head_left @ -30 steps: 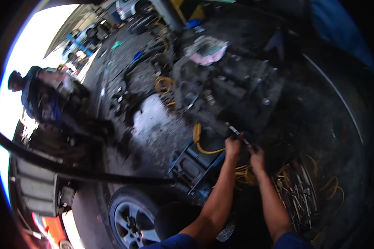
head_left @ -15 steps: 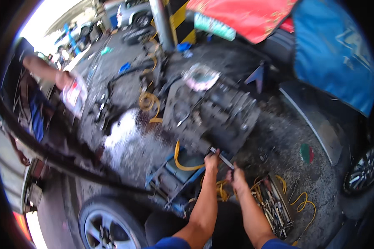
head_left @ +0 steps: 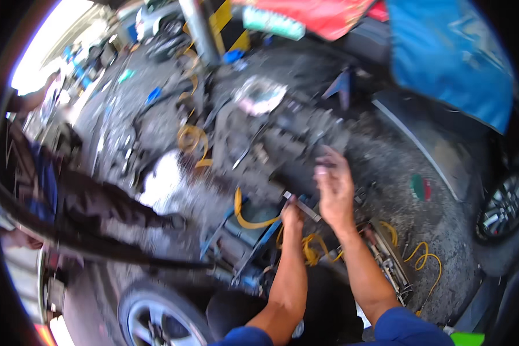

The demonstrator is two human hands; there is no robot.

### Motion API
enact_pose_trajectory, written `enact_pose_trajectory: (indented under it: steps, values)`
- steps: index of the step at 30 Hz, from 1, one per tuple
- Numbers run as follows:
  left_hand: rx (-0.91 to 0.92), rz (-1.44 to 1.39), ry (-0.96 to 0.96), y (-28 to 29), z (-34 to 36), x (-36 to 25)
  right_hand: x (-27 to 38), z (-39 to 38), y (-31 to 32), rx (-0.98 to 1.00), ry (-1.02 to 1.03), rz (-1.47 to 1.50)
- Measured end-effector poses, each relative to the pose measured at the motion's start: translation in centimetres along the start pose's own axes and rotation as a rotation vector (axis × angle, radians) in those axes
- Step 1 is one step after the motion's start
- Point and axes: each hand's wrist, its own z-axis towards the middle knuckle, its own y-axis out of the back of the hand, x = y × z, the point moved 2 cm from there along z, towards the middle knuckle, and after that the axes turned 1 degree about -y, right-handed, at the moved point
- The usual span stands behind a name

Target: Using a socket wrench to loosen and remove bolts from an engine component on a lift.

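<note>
My left hand [head_left: 292, 214] is closed around a slim metal bar-shaped tool [head_left: 310, 213], whose silvery end sticks out to the right. Motion blur hides what kind of tool it is. Apart from the bar, my right hand [head_left: 335, 190] is raised with its fingers curled, and a small dark thing seems to be pinched at the fingertips, too smeared to name. Just beyond both hands lies a large dark, flat, greasy part [head_left: 282, 147] on the floor. A blue metal frame like a floor jack [head_left: 236, 236] stands left of my left hand.
A tray of hand tools [head_left: 386, 256] lies by my right forearm, beside a coiled yellow hose [head_left: 427, 259]. A wheel [head_left: 155, 317] is at lower left. Someone in dark trousers [head_left: 109, 199] stands left. A dark panel [head_left: 427, 147] lies right, below a blue cover [head_left: 452, 63].
My right hand has come off the bar and moved up and away; the left still grips it. The person at left has shifted, a leg now stretched forward. The view has tilted slightly.
</note>
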Motion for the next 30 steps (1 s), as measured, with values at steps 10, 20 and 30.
enact_pose_trajectory:
  steps: [10, 20, 30]
  values:
    - [-0.046, -0.569, 0.070, -0.8, 0.3, 1.9, -10.0, -6.8, 3.5, -0.309, -0.101, -0.398]
    - [0.174, -0.561, 0.149, -3.1, -0.2, -0.2, -24.8, -12.4, 2.3, 0.042, -1.164, 0.430]
    - [-0.111, -0.353, -0.100, -2.6, -0.2, 0.9, -24.8, -13.1, 1.2, 0.017, -0.661, 0.168]
